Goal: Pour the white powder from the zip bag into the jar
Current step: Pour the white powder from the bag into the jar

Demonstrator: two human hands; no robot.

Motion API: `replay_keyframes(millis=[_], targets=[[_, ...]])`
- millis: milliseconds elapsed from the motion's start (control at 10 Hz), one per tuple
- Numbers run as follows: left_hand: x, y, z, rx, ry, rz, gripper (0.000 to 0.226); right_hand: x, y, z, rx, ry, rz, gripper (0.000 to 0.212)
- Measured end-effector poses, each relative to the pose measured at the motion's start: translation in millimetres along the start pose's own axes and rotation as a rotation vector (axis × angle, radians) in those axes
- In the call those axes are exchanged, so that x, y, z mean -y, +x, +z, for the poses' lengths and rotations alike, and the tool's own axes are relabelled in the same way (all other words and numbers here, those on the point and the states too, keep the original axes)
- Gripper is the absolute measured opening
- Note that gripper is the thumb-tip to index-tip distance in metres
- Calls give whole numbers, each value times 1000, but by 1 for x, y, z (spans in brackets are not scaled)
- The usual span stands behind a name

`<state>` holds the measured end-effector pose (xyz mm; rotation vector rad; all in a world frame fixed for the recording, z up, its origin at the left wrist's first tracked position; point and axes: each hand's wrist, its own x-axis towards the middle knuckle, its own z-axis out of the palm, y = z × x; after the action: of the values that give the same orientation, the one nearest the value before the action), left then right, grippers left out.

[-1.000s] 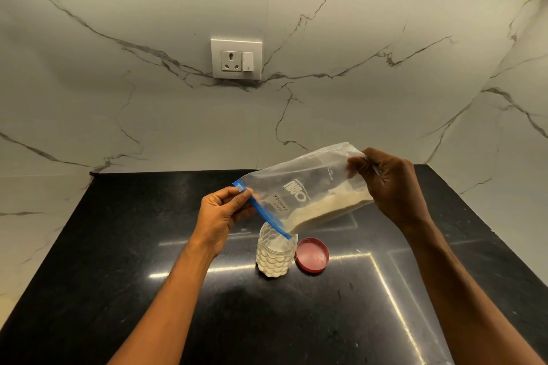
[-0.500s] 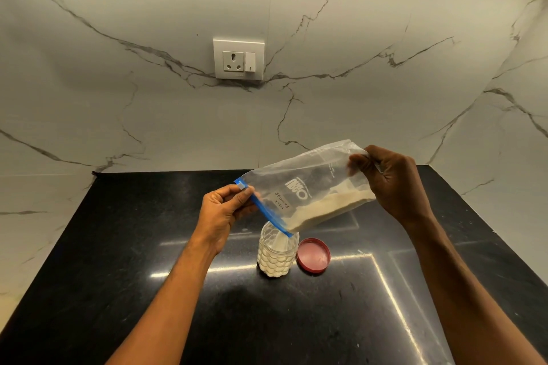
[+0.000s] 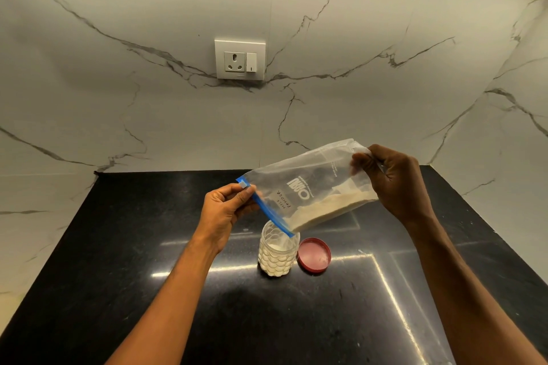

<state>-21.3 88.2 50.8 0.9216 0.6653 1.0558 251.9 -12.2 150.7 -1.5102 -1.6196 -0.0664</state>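
Held the bag (image 3: 308, 187) tilted over the jar (image 3: 278, 252), left hand (image 3: 225, 213) pinching the blue zip end, right hand (image 3: 394, 184) gripping the raised bottom corner. Powder (image 3: 329, 210) slid toward the low corner, right above the jar mouth. Red lid (image 3: 314, 255) sat just beside the jar, below the right hand.

The zip bag (image 3: 311, 187) has been tipped a little more steeply over the last second, its closed end raised slightly by the right hand (image 3: 394, 181). The white powder (image 3: 329, 210) inside has been shifted down toward the blue zip edge (image 3: 267, 210), and less of it is left at the raised end. Slightly more powder is seen in the jar (image 3: 278, 252).
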Motion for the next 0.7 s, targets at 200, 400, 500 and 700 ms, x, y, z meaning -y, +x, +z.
replay_keyframes(millis=[200,400,500,700], targets=[[-1,1,2,7,6,-3,23,-1,-2,-2,-3,9,3,33],[0,0,2,10,12,-6,23,0,-3,-4,-13,9,3,35],[1,0,2,5,11,-8,25,1,-2,-4,-3,5,-3,33],[2,-1,1,4,11,-3,23,3,-2,-5,-5,2,-11,34]])
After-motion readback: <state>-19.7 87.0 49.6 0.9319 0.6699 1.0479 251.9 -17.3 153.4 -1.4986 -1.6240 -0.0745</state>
